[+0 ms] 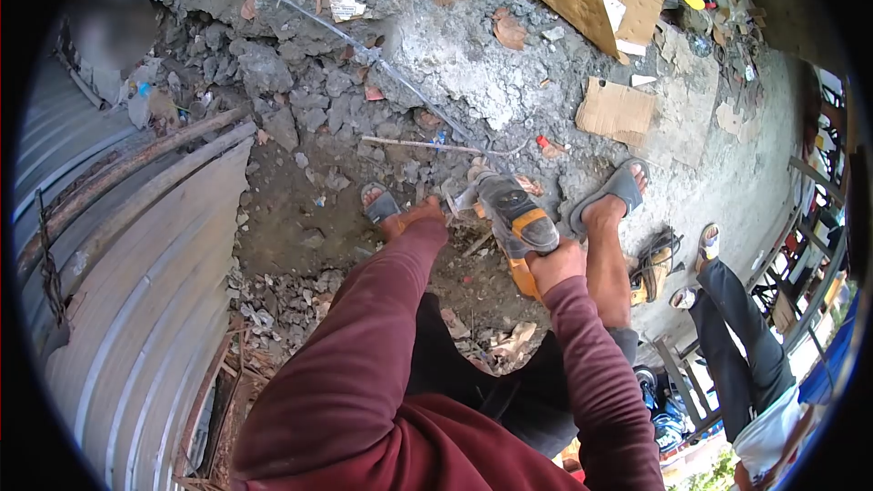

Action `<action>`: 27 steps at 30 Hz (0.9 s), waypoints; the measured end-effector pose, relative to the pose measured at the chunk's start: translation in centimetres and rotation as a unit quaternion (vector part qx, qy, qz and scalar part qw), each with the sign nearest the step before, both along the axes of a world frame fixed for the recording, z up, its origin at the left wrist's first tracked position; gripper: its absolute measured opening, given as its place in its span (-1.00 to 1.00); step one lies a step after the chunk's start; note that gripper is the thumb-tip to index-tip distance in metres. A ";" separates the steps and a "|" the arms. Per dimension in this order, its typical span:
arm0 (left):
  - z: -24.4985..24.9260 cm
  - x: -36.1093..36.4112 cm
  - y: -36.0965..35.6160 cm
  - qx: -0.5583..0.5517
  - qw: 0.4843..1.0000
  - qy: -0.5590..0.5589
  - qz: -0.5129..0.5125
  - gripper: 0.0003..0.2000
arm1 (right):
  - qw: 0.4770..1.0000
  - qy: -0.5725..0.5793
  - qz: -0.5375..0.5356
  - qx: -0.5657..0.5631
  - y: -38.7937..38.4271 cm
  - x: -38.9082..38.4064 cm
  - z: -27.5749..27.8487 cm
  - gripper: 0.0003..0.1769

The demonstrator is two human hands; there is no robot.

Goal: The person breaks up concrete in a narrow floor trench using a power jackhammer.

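A dusty grey-and-yellow demolition hammer (pixel 520 218) is in front of me, its front end down toward the broken ground. My right hand (pixel 561 265) is closed around its rear handle. At its front left side, my left hand (pixel 429 213) is closed on what looks like the side handle, though my wrist and sleeve hide most of the fingers. The hammer's bit is out of sight. Loose rubble and dug soil (pixel 309 218) surround the tool. My feet, in grey slides (pixel 621 189), stand on either side of it.
Corrugated metal sheets (pixel 145 336) with wooden poles (pixel 136 173) stand on the left. A grey cable or rod (pixel 336 32) crosses the rubble. Flattened cardboard (pixel 617 111) lies at upper right. Another yellow-and-black tool (pixel 651 271) lies near another person's legs (pixel 741 336).
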State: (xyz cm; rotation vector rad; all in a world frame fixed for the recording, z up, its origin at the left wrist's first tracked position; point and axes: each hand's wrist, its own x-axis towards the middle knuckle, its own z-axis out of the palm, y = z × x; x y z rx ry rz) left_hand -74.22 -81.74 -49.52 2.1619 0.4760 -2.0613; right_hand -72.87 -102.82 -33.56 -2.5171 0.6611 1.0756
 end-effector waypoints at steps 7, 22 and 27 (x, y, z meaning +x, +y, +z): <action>-5.4 -4.3 -0.3 0.019 0.999 -0.039 -0.001 -0.36 | 1.000 -0.006 0.023 0.015 -0.3 1.4 0.4 -0.62; -5.7 -5.0 0.0 -0.028 0.996 -0.086 0.006 -0.44 | 1.000 0.010 0.007 0.006 -0.7 -0.1 -0.2 -0.60; -6.1 -4.7 -0.4 -0.002 0.998 -0.059 0.008 -0.49 | 1.000 0.019 -0.001 0.009 -1.4 0.2 -0.8 -0.59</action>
